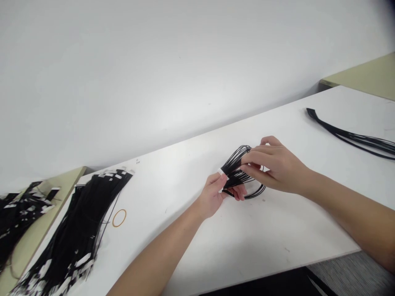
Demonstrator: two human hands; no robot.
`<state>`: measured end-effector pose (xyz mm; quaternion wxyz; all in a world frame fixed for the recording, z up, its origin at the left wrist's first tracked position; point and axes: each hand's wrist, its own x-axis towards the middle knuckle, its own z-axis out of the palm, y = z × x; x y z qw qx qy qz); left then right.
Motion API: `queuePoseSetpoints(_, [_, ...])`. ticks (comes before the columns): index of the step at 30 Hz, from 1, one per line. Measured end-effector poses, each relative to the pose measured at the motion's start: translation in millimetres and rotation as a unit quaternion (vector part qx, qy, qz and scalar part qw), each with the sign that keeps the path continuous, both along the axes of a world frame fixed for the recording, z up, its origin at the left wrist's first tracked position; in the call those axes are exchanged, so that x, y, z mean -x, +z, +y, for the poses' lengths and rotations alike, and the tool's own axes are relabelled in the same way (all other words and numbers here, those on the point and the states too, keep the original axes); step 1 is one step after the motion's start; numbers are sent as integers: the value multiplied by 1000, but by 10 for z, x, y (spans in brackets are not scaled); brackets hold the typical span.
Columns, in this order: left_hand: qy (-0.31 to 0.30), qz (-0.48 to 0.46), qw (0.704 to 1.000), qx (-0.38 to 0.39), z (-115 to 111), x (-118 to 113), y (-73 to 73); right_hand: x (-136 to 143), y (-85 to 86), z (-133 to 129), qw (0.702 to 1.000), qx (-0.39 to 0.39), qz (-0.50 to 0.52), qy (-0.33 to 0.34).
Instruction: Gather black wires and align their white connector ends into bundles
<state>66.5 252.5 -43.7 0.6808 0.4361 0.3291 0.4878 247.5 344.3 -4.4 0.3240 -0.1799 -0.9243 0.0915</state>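
A looped black wire harness (pixel 236 164) with white connectors at its left end is held over the white table. My left hand (pixel 216 193) is closed around the connector end, thumb on a white connector (pixel 220 171). From the right, my right hand (pixel 271 164) reaches in with bent fingers at the top of the wire loop. Its fingertips touch the wires, and the thumb lies beside them. One thicker black strand curves out below the bundle, under my right hand. Part of the harness is hidden behind my fingers.
Many black cables with white connectors (pixel 83 213) are piled at the left of the white table (pixel 191 255). A tan rubber band (pixel 119 218) lies beside them. More cables (pixel 21 213) sit on a yellowish surface farther left. A black cable bundle (pixel 354 137) lies at right.
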Motion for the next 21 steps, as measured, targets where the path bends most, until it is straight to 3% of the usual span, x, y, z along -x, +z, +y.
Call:
queuePoseSetpoints(8, [-3,5,1000,0,10,-9,25,47,-41,-17,997,-42,67,12])
queuePoseSetpoints(21, [-5,16,1000,1,-9,-21,55,19,17,-32,999,-26,36,5])
